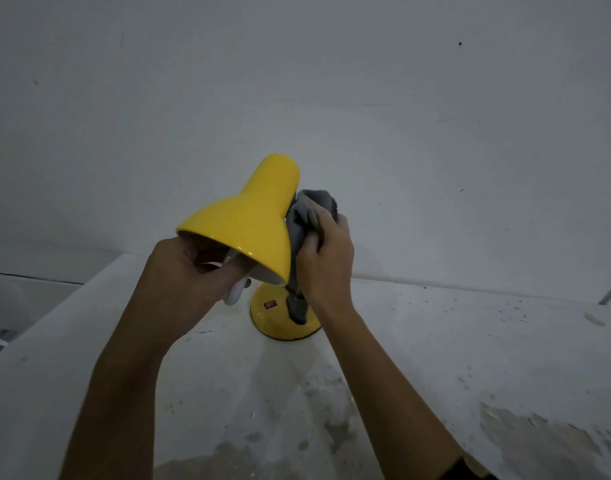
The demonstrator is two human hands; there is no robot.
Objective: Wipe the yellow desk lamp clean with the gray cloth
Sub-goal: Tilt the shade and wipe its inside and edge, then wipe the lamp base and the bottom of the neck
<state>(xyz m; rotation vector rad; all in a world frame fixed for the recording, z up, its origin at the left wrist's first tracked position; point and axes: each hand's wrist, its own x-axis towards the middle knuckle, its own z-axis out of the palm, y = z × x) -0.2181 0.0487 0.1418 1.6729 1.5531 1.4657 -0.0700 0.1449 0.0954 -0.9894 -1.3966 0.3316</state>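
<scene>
Left hand (190, 271) clamps lamp shade (248, 220) rim; right hand (326, 258) bunches gray cloth (311, 213) behind shade; brace rim, stroke along neck.

Glossy smooth yellow lamp shade (248, 223), soft matt gray cloth (309, 216), rough speckled tabletop (435, 358)

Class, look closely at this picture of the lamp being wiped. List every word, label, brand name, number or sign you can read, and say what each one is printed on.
None can be read.
The yellow desk lamp bears no visible print on its shade or base.
The red switch on the base may carry a mark, but it is too small and blurred to tell.
The gray cloth, wall and white surface show only specks and stains, no writing.
</scene>
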